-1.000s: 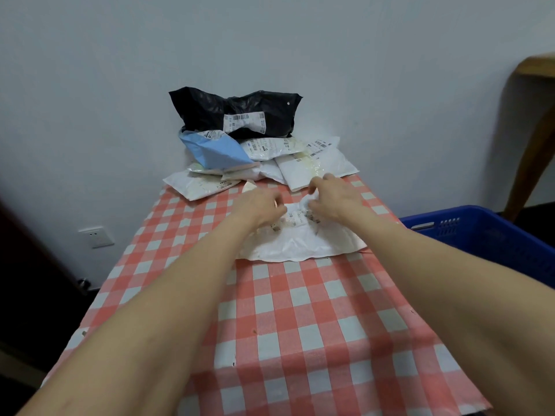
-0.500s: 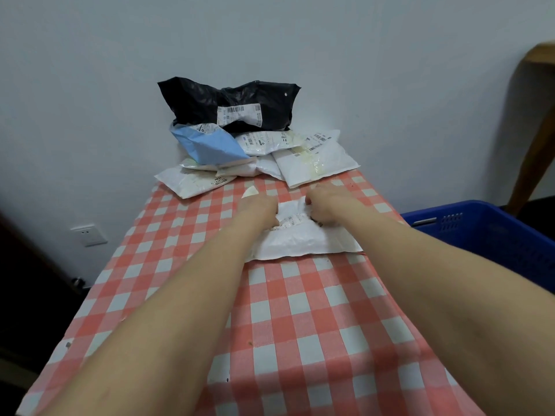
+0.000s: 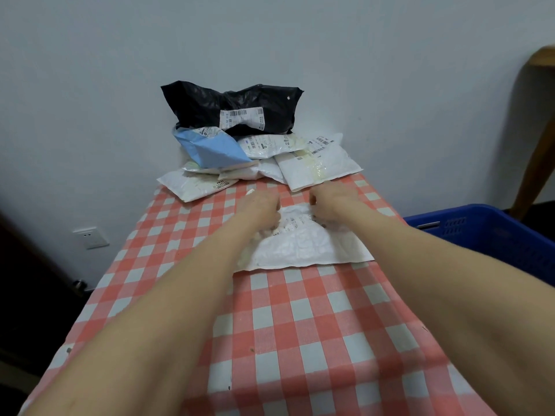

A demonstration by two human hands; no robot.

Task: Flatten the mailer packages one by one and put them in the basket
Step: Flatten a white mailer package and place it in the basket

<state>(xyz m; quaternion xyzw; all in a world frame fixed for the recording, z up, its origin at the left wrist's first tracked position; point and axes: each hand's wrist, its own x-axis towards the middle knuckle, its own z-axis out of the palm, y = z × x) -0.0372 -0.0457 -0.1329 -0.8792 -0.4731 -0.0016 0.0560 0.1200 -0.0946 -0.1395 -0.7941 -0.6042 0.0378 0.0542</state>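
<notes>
Barely shifted, left hand [image 3: 260, 206] and right hand [image 3: 331, 202] rest on white mailer [image 3: 303, 247] mid-tabletop [image 3: 300, 325]; fingertips hidden, grip unclear.

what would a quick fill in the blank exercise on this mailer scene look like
1. The left hand and right hand both grip the crumpled white mailer package lying on the red and white ___ tablecloth.
2. The slotted plastic basket on the right is ___.
3. Topping the far pile of mailers is a crinkled ___ plastic mailer bag.
Missing words: checked; blue; black.
</notes>
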